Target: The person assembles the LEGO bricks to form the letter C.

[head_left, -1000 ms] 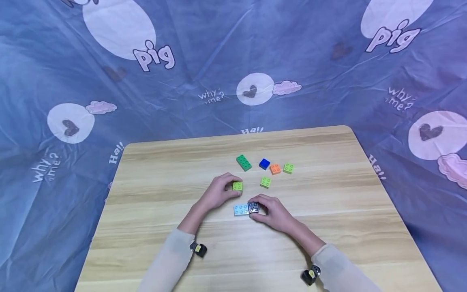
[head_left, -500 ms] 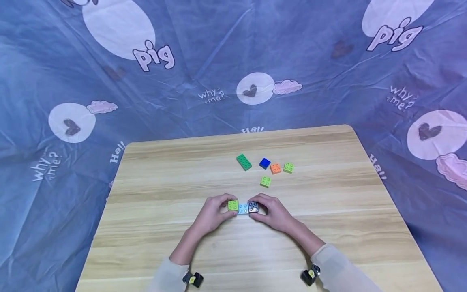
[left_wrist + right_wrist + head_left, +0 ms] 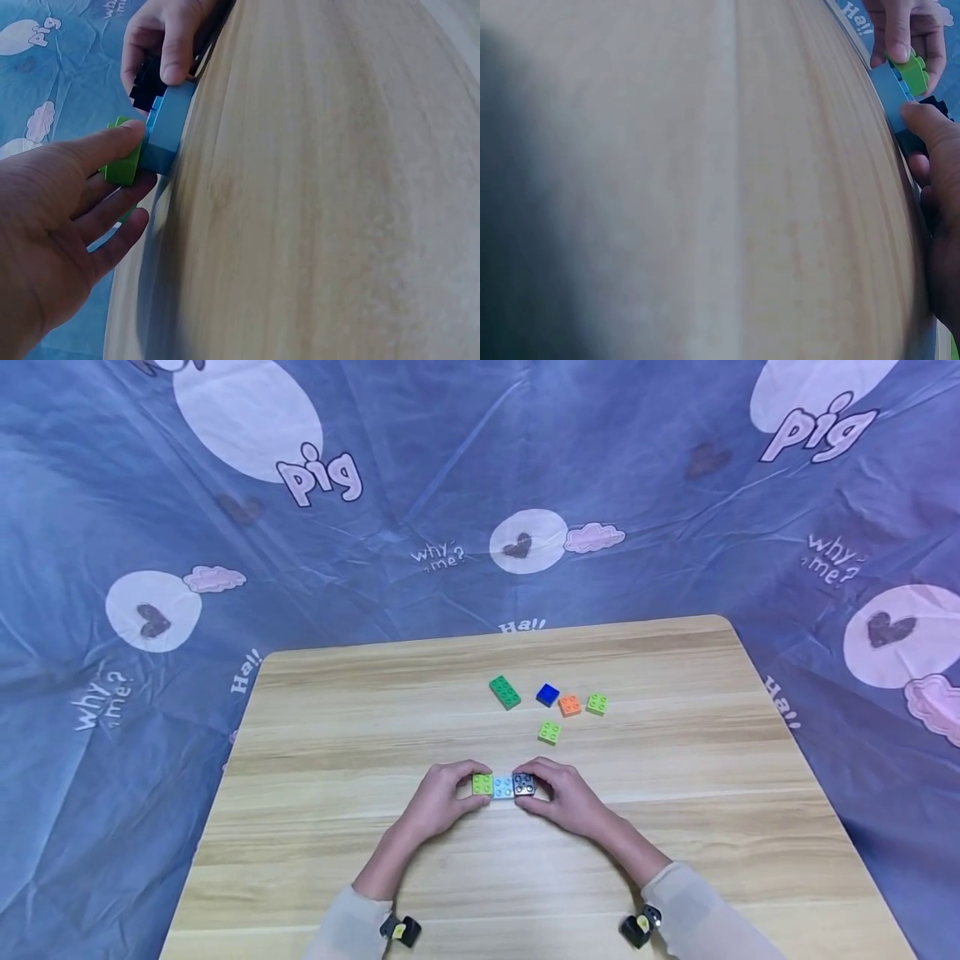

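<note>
Left grip (image 3: 442, 795) pinches lime brick (image 3: 482, 784) over blue brick (image 3: 502, 787)'s left end, right grip (image 3: 564, 792) pinches black brick (image 3: 523, 784) on its right end, likely bracing it steady.

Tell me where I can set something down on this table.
The wooden tabletop is bare left of the left hand, right of the right hand, and between the forearms. It is crowded at the light blue brick between the hands, and farther off around the orange brick and dark blue brick.

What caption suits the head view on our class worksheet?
Left hand pinches lime-green four-stud brick, right hand grips black four-stud brick, light-blue brick showing between.
</note>
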